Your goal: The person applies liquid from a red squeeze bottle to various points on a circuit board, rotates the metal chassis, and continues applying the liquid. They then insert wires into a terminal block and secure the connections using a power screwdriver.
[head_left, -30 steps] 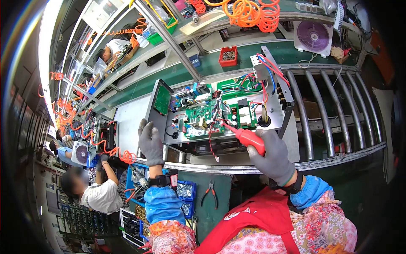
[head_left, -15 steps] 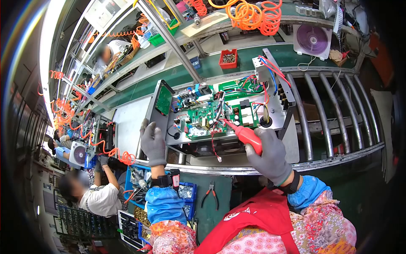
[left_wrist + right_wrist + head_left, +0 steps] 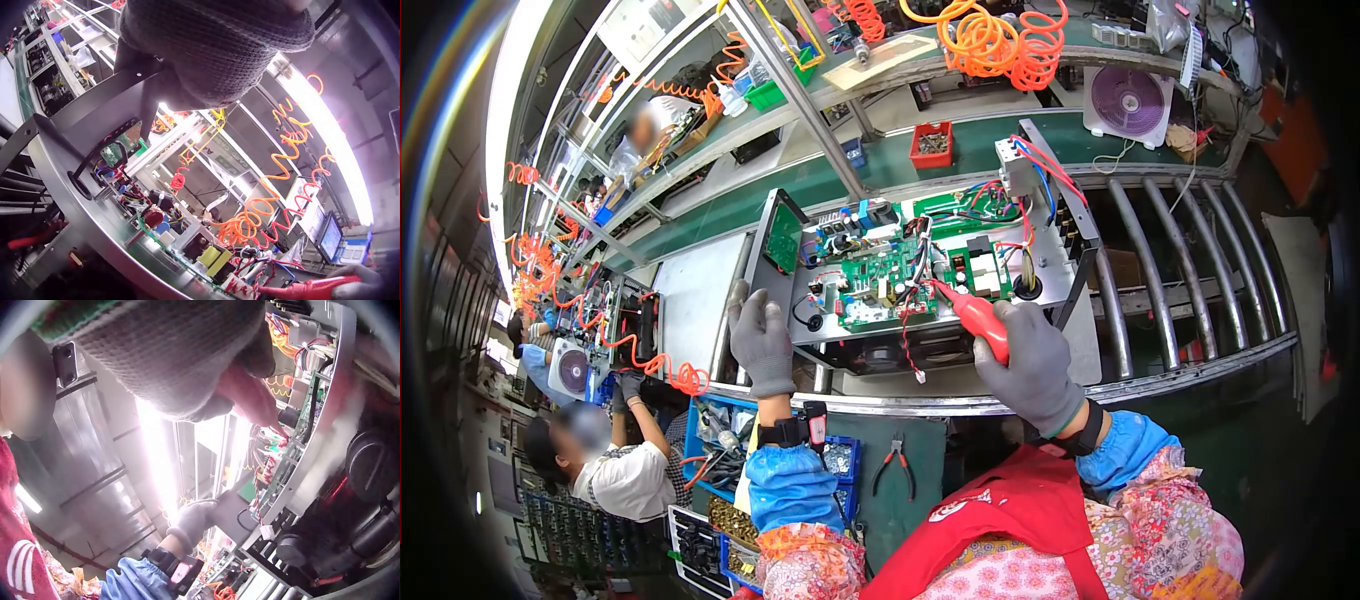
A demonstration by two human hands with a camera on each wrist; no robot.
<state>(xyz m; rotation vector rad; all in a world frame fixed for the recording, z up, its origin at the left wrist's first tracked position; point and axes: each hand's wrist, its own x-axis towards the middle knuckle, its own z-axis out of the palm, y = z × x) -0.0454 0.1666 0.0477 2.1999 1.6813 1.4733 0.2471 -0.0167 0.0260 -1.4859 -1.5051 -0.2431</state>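
My gloved right hand grips a red squeeze bottle with a tapered nozzle. Its tip points down among the wires and white connectors of a green circuit board. The board sits in an open metal chassis. My gloved left hand holds the front edge of the chassis's left end plate, thumb on the inner side. A twisted red and black lead with a white plug hangs over the chassis's front edge. In the right wrist view the bottle is partly hidden by my glove.
Metal rollers continue to the right. Behind the chassis stand a red bin of small parts and a fan. Cutting pliers and blue trays lie below the front rail. Another person works at the left.
My right hand and the red bottle have shifted slightly left, with the nozzle staying at the wires on the board. The left hand keeps its place on the end plate. The head view has turned a little.
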